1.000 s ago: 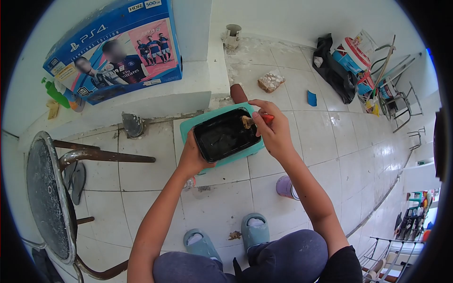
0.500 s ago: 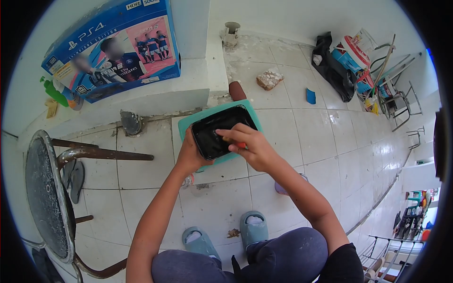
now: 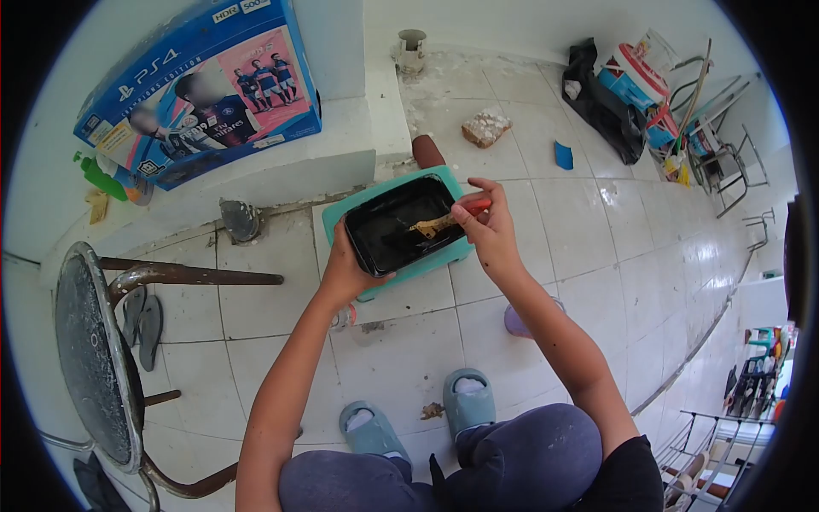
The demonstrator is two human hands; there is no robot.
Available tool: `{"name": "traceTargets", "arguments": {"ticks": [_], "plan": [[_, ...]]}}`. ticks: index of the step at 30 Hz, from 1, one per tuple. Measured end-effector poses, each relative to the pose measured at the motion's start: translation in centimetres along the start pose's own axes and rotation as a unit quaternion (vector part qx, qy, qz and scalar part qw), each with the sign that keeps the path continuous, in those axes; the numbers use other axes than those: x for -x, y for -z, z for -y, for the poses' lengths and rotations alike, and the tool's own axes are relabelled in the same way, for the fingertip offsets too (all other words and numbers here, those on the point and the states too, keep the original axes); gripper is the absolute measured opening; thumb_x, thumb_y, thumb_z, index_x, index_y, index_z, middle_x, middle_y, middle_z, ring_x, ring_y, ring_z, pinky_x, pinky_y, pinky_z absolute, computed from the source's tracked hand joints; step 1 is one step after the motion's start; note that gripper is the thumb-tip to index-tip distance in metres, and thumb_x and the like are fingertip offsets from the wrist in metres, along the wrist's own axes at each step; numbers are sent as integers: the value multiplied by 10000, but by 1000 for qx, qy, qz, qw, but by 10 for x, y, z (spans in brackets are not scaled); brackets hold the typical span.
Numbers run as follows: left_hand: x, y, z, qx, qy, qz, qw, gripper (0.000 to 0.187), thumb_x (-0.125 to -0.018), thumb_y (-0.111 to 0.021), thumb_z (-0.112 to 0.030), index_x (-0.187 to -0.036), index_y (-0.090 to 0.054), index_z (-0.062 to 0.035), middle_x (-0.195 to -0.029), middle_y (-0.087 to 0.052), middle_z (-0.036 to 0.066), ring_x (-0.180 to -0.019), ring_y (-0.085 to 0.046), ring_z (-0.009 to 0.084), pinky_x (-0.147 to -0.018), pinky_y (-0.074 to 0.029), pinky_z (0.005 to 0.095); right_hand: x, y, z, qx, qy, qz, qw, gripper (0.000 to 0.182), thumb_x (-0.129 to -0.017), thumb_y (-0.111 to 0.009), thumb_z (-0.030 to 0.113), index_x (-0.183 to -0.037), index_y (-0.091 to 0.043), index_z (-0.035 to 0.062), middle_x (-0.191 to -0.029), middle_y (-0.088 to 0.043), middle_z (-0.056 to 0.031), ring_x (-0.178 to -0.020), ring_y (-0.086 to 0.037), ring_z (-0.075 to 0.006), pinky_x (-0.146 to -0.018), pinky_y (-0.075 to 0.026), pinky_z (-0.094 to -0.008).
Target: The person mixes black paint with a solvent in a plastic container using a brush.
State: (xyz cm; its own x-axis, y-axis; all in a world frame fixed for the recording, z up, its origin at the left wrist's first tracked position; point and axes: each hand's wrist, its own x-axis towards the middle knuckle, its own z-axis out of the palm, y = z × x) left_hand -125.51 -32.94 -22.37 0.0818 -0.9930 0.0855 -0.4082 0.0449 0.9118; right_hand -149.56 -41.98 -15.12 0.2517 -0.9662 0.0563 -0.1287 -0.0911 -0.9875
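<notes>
A black rectangular tray (image 3: 380, 218) with dark, glossy paint-like liquid inside rests on a small teal stool (image 3: 457, 249) in front of me. My left hand (image 3: 345, 271) is closed round the tray's left side and near corner. In my right hand (image 3: 491, 229) is a paintbrush (image 3: 437, 225) with a red handle and a brownish-gold ferrule, pinched between thumb and fingers. Its dark bristles are down in the tray, hard to separate from the black. A clear jar with a reddish rim (image 3: 344, 317) stands by the stool, and a purple cup (image 3: 517, 321) is partly behind my right forearm.
A round-topped stool (image 3: 94, 341) lies tipped at left, near dark flip-flops (image 3: 149, 331). A blue PS4 box (image 3: 205, 102) and a green bottle (image 3: 101, 177) stand on the ledge. A stone chunk (image 3: 487, 129), blue piece (image 3: 563, 155) and buckets (image 3: 633, 85) are farther off.
My right hand has moved right and turned, drawing the paintbrush towards the tray's right side, so its ferrule now shows. The left hand still holds the tray. The view has shifted slightly.
</notes>
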Motion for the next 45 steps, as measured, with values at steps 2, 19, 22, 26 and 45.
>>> {"name": "traceTargets", "arguments": {"ticks": [2, 19, 22, 26, 45], "plan": [[3, 3, -3, -9, 3, 3, 1000, 1244, -605, -953, -132, -1534, -130, -39, -1470, -435, 198, -1397, -442, 353, -1175, -379, 411, -2, 0, -13, 1, 28, -14, 1000, 543, -903, -668, 37, -1378, -408, 13, -1077, -608, -89, -735, -541, -87, -640, -477, -235], [106, 66, -9, -97, 16, 51, 994, 885, -664, -892, -136, -1434, -455, -107, -1302, -499, 133, -1238, -514, 305, -1058, -452, 415, 78, -6, -2, 175, 284, -115, 936, 308, -830, -657, -11, -1124, -593, 55, -1047, -558, -140, -716, -491, -203, -610, -417, -310], [127, 51, 2, -218, -25, 37, 975, 604, -660, -857, -39, -1224, -647, -86, -1167, -568, 97, -1112, -582, 264, -965, -494, 386, 110, -27, -25, 168, 262, 4, 950, 260, -806, -663, -12, -1050, -602, 52, -1045, -560, -185, -893, -594, -322, -691, -494, -391], [124, 47, -11, -183, -1, 5, 983, 398, -643, -865, -24, -1021, -758, -85, -957, -623, 56, -940, -643, 241, -836, -536, 332, 127, -42, -36, 152, 160, 243, 945, 303, -782, -680, -12, -1064, -589, 51, -1053, -562, -195, -1038, -600, -389, -794, -525, -437], [89, 23, -98, -339, -207, 29, 917, 344, -785, -760, -345, -949, -662, -58, -886, -634, 58, -818, -635, 231, -598, -505, 355, 108, -35, -18, 109, 44, 333, 935, 637, -617, -830, 157, -1184, -556, 59, -1040, -660, -149, -939, -660, -356, -831, -533, -413]]}}
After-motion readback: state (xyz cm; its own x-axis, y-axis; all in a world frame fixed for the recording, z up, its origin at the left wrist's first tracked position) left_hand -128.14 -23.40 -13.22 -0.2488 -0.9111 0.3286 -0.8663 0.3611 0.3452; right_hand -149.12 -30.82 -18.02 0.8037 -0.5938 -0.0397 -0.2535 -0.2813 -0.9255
